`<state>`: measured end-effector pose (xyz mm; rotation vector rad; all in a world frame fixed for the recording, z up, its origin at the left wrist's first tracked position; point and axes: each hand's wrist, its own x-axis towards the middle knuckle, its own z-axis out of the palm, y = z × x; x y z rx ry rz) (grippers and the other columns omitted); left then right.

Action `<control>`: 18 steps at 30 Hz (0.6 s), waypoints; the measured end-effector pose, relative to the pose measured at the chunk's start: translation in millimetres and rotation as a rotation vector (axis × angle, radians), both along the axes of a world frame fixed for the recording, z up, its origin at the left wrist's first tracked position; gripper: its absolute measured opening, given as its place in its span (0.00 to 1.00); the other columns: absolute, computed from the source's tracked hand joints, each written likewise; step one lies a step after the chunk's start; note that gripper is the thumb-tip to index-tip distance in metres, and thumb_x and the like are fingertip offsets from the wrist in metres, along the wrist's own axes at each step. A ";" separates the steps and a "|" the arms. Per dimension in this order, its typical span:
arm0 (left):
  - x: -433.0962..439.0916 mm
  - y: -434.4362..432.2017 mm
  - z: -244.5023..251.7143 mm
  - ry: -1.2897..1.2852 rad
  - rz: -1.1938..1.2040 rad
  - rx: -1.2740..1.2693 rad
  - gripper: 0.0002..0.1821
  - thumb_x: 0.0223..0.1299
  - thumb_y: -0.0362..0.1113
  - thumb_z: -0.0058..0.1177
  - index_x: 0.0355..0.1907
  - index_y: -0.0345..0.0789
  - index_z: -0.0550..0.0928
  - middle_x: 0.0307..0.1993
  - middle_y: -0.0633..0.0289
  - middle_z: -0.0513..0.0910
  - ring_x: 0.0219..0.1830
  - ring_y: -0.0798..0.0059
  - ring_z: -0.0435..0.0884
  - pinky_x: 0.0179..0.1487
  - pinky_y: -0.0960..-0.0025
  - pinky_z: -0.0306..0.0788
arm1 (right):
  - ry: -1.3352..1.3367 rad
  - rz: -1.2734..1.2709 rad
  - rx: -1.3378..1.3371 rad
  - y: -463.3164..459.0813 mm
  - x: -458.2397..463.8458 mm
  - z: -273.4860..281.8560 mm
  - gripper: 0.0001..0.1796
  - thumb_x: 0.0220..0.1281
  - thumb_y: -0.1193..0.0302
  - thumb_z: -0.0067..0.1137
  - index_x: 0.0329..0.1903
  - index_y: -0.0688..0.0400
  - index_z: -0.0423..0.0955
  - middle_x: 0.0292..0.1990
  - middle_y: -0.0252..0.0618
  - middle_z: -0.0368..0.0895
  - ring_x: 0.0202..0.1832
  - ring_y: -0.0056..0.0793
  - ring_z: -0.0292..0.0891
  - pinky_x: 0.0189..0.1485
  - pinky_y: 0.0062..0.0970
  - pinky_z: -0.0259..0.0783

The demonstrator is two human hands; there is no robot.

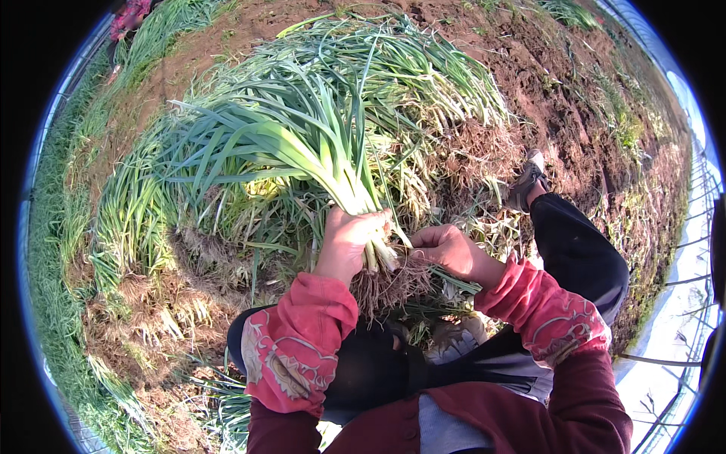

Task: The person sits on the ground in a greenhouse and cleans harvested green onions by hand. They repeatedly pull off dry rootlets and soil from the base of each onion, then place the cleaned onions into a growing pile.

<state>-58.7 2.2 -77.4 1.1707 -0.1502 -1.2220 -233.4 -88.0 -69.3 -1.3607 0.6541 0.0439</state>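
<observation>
My left hand [354, 238] is closed around the pale stems of a bunch of leek-like plants [340, 176]. Its long green leaves fan out up and to the left, and its brown roots [391, 284] hang below my fist. At the right side of the bunch, the thumb and fingers of my right hand [448, 249] pinch the pale lower end of one slender stem, close to the roots. Whether that stem is apart from the bunch, I cannot tell.
A large heap of similar plants [420, 74] lies beyond my hands, more bundles [136, 227] to the left. Brown soil [544, 96] stretches to the right. My shoe [527, 181] rests beside the heap. Part of another person [127, 20] shows at the top left.
</observation>
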 end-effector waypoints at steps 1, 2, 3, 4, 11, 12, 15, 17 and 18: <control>-3.2 -0.6 1.1 -0.031 -0.017 0.042 0.10 0.48 0.21 0.56 0.35 0.24 0.75 0.28 0.53 0.81 0.23 0.71 0.79 0.27 0.72 0.74 | 0.018 0.002 -0.002 -0.9 1.1 3.8 0.09 0.57 0.71 0.59 0.35 0.64 0.77 0.23 0.26 0.74 0.25 0.13 0.63 0.28 0.19 0.62; -4.9 0.4 1.1 -0.051 -0.021 0.034 0.10 0.48 0.21 0.56 0.35 0.24 0.75 0.27 0.53 0.81 0.23 0.71 0.78 0.27 0.72 0.74 | 0.027 -0.024 -0.125 -1.8 4.5 7.8 0.09 0.56 0.71 0.60 0.35 0.64 0.77 0.23 0.26 0.74 0.24 0.13 0.63 0.27 0.18 0.62; -6.7 -0.1 1.9 -0.074 -0.027 0.023 0.09 0.48 0.21 0.57 0.34 0.25 0.76 0.27 0.54 0.81 0.23 0.71 0.78 0.27 0.72 0.73 | -0.025 -0.178 -0.116 2.7 10.7 3.9 0.09 0.56 0.69 0.60 0.34 0.64 0.77 0.22 0.26 0.74 0.24 0.12 0.62 0.27 0.18 0.61; -8.4 -0.7 2.8 -0.096 -0.032 0.012 0.08 0.48 0.22 0.57 0.33 0.25 0.76 0.26 0.54 0.80 0.22 0.71 0.78 0.26 0.72 0.73 | 0.000 -0.177 -0.113 1.2 13.8 3.9 0.10 0.56 0.69 0.60 0.35 0.64 0.77 0.23 0.25 0.73 0.25 0.12 0.63 0.27 0.18 0.62; 5.8 8.3 13.9 -0.037 0.080 -0.118 0.10 0.50 0.21 0.53 0.37 0.25 0.75 0.30 0.52 0.80 0.28 0.68 0.79 0.30 0.69 0.75 | 0.093 -0.117 -0.424 3.4 -21.8 10.9 0.10 0.60 0.70 0.52 0.35 0.66 0.75 0.23 0.30 0.75 0.26 0.15 0.66 0.30 0.21 0.65; 5.8 7.8 13.6 -0.024 0.064 -0.103 0.09 0.50 0.22 0.54 0.37 0.25 0.75 0.29 0.52 0.80 0.27 0.68 0.79 0.30 0.70 0.75 | 0.076 -0.124 -0.450 1.9 -20.6 15.7 0.11 0.59 0.68 0.54 0.35 0.65 0.75 0.24 0.34 0.76 0.28 0.18 0.68 0.32 0.22 0.66; 1.0 7.1 12.9 -0.065 -0.002 -0.038 0.08 0.50 0.22 0.55 0.35 0.24 0.76 0.28 0.53 0.80 0.26 0.68 0.79 0.30 0.70 0.75 | 0.074 -0.120 -0.213 1.1 5.7 33.7 0.17 0.57 0.62 0.59 0.38 0.65 0.77 0.28 0.35 0.79 0.31 0.17 0.69 0.36 0.21 0.66; -2.0 2.1 13.7 -0.086 -0.041 -0.058 0.08 0.49 0.22 0.55 0.34 0.23 0.76 0.28 0.53 0.80 0.25 0.69 0.79 0.30 0.70 0.75 | -0.072 -0.230 -0.082 0.2 21.5 13.7 0.17 0.55 0.61 0.62 0.36 0.65 0.78 0.25 0.30 0.78 0.28 0.16 0.68 0.32 0.19 0.65; -2.0 2.7 13.3 -0.096 -0.030 -0.062 0.09 0.49 0.22 0.55 0.35 0.23 0.76 0.28 0.53 0.80 0.25 0.69 0.79 0.30 0.70 0.75 | -0.066 -0.283 -0.046 2.9 26.9 10.3 0.16 0.55 0.62 0.62 0.34 0.65 0.78 0.24 0.29 0.77 0.26 0.15 0.67 0.31 0.19 0.64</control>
